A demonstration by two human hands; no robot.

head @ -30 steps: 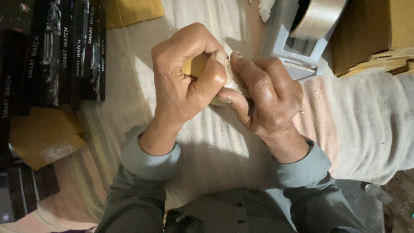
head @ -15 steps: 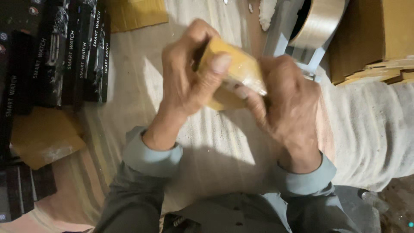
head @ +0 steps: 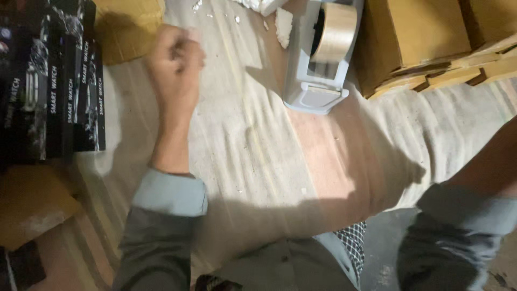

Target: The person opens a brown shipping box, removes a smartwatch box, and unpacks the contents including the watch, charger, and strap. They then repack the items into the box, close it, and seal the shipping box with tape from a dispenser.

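Note:
My left hand (head: 175, 59) is raised over the striped cloth (head: 253, 140), blurred, with its fingers curled into a loose fist and nothing visible in it. It is nearest the row of black product boxes (head: 54, 91) on its left and a yellow padded envelope (head: 129, 27) behind it. My right forearm (head: 484, 167) in a grey sleeve reaches out past the right edge, so that hand is out of sight. The small yellow box from the earlier frames is not in view.
A grey tape dispenser (head: 318, 75) with a brown tape roll (head: 334, 29) stands at the top centre. Stacked cardboard boxes (head: 425, 37) fill the top right. Another yellow envelope (head: 32, 205) lies at lower left. White foam scraps (head: 283, 21) lie near the dispenser.
Both hands held a small yellow box together at the centre. Now they are apart: the left hand has moved up and left without it, the right arm has swung out to the right.

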